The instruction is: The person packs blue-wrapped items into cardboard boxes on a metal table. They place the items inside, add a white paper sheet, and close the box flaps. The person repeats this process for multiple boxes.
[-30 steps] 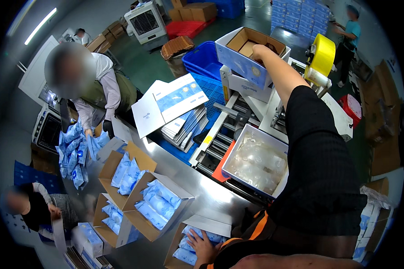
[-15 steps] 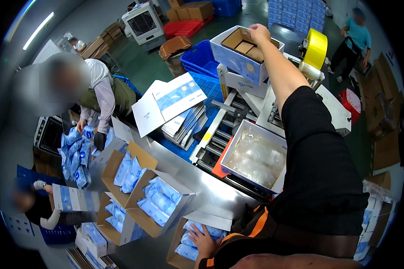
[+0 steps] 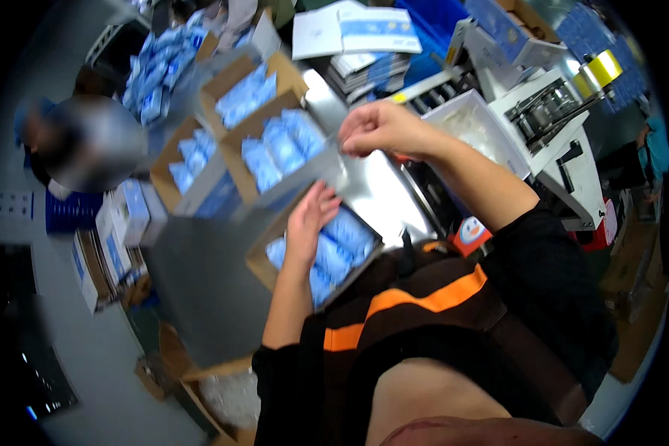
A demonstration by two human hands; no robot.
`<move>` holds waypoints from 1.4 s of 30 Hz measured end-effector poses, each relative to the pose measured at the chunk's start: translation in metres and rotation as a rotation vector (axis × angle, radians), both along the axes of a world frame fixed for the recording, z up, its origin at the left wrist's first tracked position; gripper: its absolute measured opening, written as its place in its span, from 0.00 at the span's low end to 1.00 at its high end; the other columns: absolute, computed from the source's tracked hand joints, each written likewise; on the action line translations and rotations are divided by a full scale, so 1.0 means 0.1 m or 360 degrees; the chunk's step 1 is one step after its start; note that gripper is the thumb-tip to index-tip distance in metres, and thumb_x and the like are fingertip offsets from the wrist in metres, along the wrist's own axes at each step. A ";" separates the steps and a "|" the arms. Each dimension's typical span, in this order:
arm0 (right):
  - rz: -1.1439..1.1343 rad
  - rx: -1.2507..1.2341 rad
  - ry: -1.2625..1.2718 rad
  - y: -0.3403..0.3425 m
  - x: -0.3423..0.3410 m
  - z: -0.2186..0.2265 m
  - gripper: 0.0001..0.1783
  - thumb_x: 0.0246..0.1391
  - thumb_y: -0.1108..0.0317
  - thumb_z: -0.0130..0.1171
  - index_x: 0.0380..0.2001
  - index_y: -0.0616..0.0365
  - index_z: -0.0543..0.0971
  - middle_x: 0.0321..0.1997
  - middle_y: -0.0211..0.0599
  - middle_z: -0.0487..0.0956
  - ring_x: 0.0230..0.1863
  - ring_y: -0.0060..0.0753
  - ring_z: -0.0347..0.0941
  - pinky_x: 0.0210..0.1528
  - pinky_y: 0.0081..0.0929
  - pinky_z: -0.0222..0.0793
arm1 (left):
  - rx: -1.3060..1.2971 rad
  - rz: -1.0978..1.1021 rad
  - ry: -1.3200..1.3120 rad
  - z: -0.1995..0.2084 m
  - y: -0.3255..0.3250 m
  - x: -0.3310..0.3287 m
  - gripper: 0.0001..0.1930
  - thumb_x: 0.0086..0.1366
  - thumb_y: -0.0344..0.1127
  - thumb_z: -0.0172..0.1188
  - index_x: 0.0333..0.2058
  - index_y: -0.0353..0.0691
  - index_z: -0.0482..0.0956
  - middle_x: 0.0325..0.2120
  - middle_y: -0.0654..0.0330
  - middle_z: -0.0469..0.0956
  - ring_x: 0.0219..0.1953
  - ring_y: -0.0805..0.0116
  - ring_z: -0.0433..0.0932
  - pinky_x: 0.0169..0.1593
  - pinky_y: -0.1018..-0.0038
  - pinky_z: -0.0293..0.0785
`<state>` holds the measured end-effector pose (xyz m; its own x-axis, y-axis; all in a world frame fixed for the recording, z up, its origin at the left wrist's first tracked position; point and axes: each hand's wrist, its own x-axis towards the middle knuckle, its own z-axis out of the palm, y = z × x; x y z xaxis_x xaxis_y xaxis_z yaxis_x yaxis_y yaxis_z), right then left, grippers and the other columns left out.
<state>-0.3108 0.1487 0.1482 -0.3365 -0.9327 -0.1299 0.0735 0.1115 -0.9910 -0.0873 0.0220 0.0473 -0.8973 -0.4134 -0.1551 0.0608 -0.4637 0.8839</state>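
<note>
My left hand point(image 3: 312, 221) is over the nearest open carton point(image 3: 261, 262), fingers stretched out above its far side. Plump blue-and-white soft packs point(image 3: 334, 256) fill this carton. Farther right, my right hand point(image 3: 389, 131) is raised above the steel table, its fingers curled together. Whatever it pinches, if anything, is too small or blurred to make out. Just beyond my left hand stand more open cartons, among them a brown-lined one point(image 3: 234, 152) with similar packs. A white box point(image 3: 507, 152) with clear plastic inside sits on the roller conveyor, behind my right forearm.
A sealing machine point(image 3: 554, 111) with a yellow tape roll point(image 3: 606, 67) stands at the right. Flat printed cartons point(image 3: 357, 33) are stacked at the back. A heap of blue packs point(image 3: 160, 70) lies far left, near a co-worker point(image 3: 89, 145). A bag of clear plastic point(image 3: 230, 394) is low at left.
My right hand has come back from the box on top of the machine to above the table. My left hand has lifted off the packs toward the carton's far side. The view has swung.
</note>
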 end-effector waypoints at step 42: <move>0.0012 0.0359 0.0086 1.73 0.06 -0.64 0.17 0.55 0.66 0.62 0.46 0.63 0.80 0.37 0.37 0.84 0.32 0.20 0.78 0.34 0.23 0.76 | -0.1481 -0.0247 0.0023 0.16 1.00 -0.27 0.09 0.59 0.24 0.64 0.39 0.33 0.80 0.31 0.61 0.80 0.31 0.75 0.78 0.37 0.81 0.74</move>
